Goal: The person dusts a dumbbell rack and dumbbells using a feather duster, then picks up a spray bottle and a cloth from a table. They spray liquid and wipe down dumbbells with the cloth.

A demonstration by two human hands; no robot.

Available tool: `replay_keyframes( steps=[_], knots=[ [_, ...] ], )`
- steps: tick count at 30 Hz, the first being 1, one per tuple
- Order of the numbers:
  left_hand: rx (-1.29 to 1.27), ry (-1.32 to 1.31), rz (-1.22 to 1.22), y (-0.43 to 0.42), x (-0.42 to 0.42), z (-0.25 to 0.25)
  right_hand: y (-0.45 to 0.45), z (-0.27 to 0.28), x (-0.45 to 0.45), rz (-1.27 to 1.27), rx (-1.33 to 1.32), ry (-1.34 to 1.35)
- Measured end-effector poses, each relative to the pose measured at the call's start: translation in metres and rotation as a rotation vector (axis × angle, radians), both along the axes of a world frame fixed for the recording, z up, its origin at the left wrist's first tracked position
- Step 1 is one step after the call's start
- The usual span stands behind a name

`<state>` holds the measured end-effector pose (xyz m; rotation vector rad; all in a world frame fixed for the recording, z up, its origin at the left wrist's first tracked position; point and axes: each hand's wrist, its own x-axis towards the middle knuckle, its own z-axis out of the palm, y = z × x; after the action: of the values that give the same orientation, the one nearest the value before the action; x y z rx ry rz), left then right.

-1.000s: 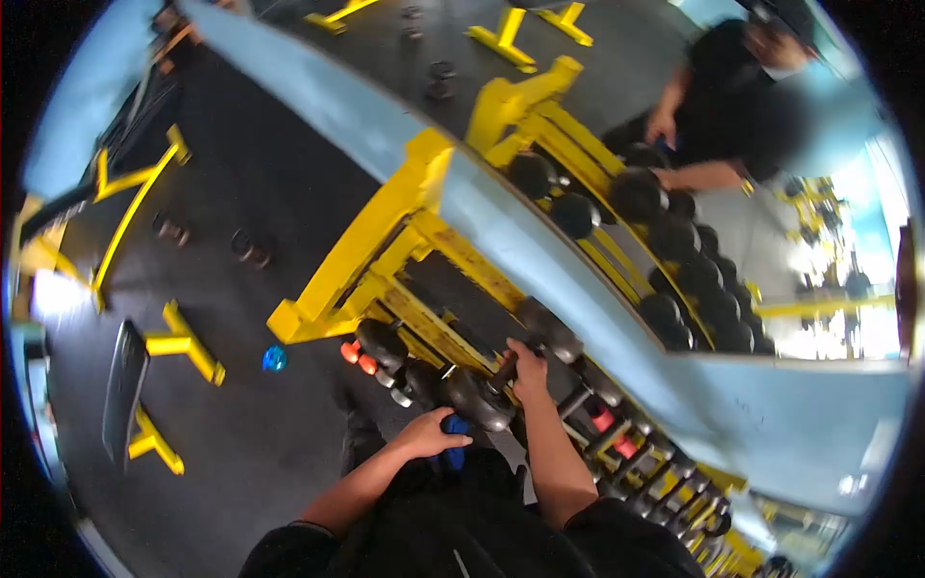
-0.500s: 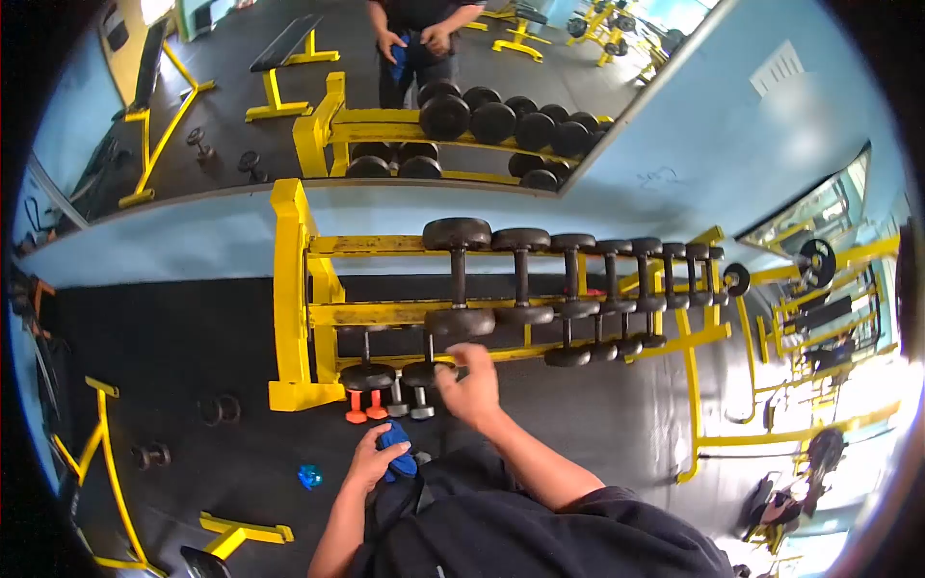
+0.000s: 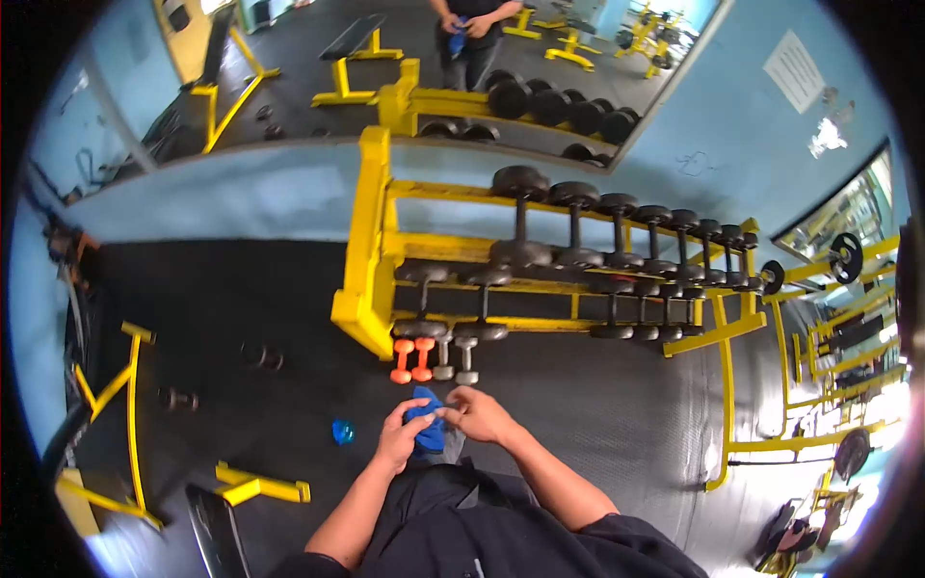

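Note:
A blue cloth (image 3: pixel 431 438) is bunched up in front of my dark shirt, between my two hands. My left hand (image 3: pixel 395 439) grips it from the left, thumb and fingers closed on the fabric. On the other side, the fingers of my right hand (image 3: pixel 480 417) are pinched together at the cloth's upper right edge. Just beyond my hands, small orange dumbbells (image 3: pixel 422 359) and grey dumbbells (image 3: pixel 466 359) stand on the floor at the foot of a yellow dumbbell rack (image 3: pixel 366 231). Larger black dumbbells (image 3: pixel 521 217) rest across its tiers.
A wall mirror (image 3: pixel 289 87) behind the rack reflects a person and benches. Two dark dumbbells (image 3: pixel 262 356) and a clear blue object (image 3: pixel 343 432) lie on the floor to the left. A yellow bench frame (image 3: pixel 132 414) stands far left, a barbell station (image 3: pixel 727 405) right.
My right hand has come down from beside the rack's lower dumbbells to the blue cloth. My left hand still holds the cloth. The view has shifted, so the rack appears farther right and higher.

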<state>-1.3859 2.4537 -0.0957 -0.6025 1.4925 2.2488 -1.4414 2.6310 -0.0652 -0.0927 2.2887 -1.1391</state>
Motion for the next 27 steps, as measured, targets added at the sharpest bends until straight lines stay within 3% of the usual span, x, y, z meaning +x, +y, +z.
replay_keyframes(
  steps=[8,12,15,18,19,20,22,27],
  knots=[
    [0.026,-0.065,0.024,-0.009,0.105,-0.006,0.005,-0.052,0.147,-0.103,-0.133,-0.193],
    [-0.095,-0.051,0.007,-0.039,0.134,-0.013,-0.033,-0.045,0.160,0.018,-0.070,-0.335],
    [-0.171,0.004,0.112,-0.077,0.150,-0.008,-0.079,-0.067,0.145,0.169,-0.136,-0.282],
    [-0.204,0.018,0.265,-0.129,0.168,-0.002,-0.150,-0.039,0.120,0.332,-0.137,-0.233],
    [-0.189,0.029,0.323,-0.148,0.175,0.002,-0.167,-0.062,0.116,0.394,-0.180,-0.171],
    [-0.190,0.029,0.367,-0.168,0.182,0.004,-0.196,-0.049,0.113,0.437,-0.177,-0.171],
    [-0.202,-0.022,0.461,-0.207,0.196,0.005,-0.255,-0.021,0.107,0.564,0.007,-0.205],
    [-0.194,0.003,0.698,-0.288,0.225,-0.021,-0.368,-0.017,0.119,0.841,0.099,-0.105]
  ],
)
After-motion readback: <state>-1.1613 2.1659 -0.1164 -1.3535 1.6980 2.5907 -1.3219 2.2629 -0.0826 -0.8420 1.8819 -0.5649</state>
